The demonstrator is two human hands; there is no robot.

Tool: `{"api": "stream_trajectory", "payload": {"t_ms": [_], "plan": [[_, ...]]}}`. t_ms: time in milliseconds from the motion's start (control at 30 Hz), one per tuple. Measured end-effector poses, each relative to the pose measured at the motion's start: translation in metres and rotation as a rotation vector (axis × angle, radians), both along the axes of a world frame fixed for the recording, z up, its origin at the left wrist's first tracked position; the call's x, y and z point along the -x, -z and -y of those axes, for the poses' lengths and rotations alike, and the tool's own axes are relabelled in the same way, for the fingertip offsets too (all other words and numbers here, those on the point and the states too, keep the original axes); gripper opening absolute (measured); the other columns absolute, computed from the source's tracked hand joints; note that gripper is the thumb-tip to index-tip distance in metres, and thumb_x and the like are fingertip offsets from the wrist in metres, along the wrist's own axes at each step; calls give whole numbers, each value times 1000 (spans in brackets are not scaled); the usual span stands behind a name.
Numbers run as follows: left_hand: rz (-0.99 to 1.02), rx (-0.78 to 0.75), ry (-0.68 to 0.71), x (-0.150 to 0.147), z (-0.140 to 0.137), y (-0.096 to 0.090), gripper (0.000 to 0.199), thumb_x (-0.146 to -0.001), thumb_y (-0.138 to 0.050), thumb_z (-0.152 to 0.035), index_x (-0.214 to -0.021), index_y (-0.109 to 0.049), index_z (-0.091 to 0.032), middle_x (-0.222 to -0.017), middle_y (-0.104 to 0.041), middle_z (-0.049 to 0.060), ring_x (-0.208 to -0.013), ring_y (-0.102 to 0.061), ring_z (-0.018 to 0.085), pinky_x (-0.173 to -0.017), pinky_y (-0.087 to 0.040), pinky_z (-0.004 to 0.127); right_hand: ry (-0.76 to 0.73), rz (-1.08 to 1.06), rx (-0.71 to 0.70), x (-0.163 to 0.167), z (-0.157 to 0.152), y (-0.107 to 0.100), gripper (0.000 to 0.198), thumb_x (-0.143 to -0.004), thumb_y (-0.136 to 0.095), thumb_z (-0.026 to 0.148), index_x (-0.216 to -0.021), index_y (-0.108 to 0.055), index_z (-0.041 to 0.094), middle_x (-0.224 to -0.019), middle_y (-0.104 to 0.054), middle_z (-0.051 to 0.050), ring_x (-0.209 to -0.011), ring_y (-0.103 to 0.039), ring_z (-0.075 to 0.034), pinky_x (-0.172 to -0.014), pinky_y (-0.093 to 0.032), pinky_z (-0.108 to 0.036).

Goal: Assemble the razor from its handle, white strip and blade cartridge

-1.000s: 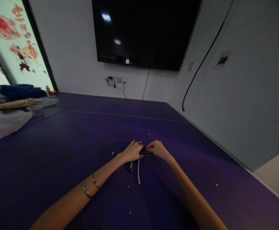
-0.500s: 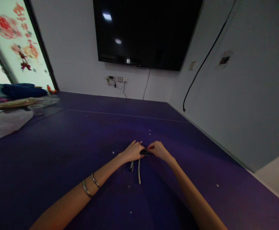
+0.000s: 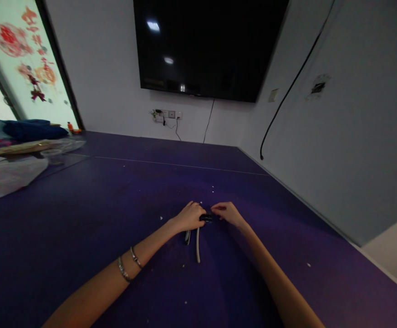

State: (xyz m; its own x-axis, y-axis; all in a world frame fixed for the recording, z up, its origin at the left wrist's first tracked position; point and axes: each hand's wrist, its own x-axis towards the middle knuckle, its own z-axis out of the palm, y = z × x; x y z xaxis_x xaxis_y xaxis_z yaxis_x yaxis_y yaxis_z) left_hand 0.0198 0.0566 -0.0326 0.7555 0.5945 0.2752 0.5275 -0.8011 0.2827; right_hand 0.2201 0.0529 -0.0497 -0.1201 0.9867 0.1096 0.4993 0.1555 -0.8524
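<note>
My left hand [image 3: 190, 216] is closed round a small black object [image 3: 206, 217], pressed low on the purple surface [image 3: 144, 196]; its kind does not show, and my fingers cover its left end. Just right of it, my right hand [image 3: 228, 212] has thumb and fingertips pinched together, a small gap from the black object. Whether anything tiny sits in that pinch cannot be made out. Under my left hand, a pale narrow strip [image 3: 198, 248] runs toward me. Beside it lies a short dark-and-white piece [image 3: 187, 237], partly hidden by the wrist.
Small white scraps [image 3: 161, 218] dot the surface. At far left are a translucent plastic bag [image 3: 10, 177], a clear cup [image 3: 52, 157] and dark blue cloth [image 3: 34, 130]. A black cable [image 3: 283, 98] hangs down the right wall. A large television [image 3: 208, 50] is mounted ahead.
My right hand has drawn slightly away from the black object, to the right, leaving more of it in sight. My left hand stays where it was.
</note>
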Motion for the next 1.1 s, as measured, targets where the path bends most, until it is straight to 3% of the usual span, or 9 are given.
{"api": "stream_trajectory", "payload": {"t_ms": [133,267,433,533,733,1100], "plan": [[-33,-55,-3,-1,2,0,20,-72,-58,-24,-89,-66,-20,-89,-66,5,-95,-55,23,-91,-33,39,130,-240,3,-10,-3,12,31,-64,-62,34,-84,-68,11,-67,-62,-3,-59,-55,-12,-46,-44,-20],[-30,-85,-20,-1,2,-6,27,-70,-61,-27,-96,-63,-18,-96,-63,7,-100,-52,24,-92,-34,38,143,-324,0,-13,-2,15,32,-64,-63,34,-84,-68,10,-66,-60,-3,-61,-55,-12,-45,-44,-19],[-3,-92,-233,10,12,-33,19,-74,-55,-28,-89,-61,-17,-93,-60,7,-93,-54,21,-82,-42,32,172,-340,-43,-12,-2,17,29,-62,-64,34,-79,-69,12,-64,-61,-3,-59,-55,-12,-43,-42,-19],[-75,6,-332,20,26,-43,15,-76,-52,-28,-83,-61,-19,-86,-62,4,-81,-58,18,-70,-45,28,200,-339,-66,-11,-5,20,28,-61,-64,35,-77,-69,12,-62,-61,-2,-56,-54,-12,-41,-41,-19],[-307,169,-432,33,54,-30,20,-73,-53,-36,-71,-64,-19,-78,-66,5,-72,-63,22,-65,-48,34,197,-315,-93,-8,-6,21,26,-61,-64,34,-74,-69,12,-59,-59,-1,-50,-51,-11,-37,-40,-19],[-377,112,-498,30,59,-13,32,-79,-43,-39,-80,-66,-16,-85,-68,11,-78,-65,25,-69,-50,39,185,-284,-91,-4,-5,20,21,-60,-63,30,-71,-69,13,-56,-57,1,-48,-49,-9,-36,-39,-17]]}}
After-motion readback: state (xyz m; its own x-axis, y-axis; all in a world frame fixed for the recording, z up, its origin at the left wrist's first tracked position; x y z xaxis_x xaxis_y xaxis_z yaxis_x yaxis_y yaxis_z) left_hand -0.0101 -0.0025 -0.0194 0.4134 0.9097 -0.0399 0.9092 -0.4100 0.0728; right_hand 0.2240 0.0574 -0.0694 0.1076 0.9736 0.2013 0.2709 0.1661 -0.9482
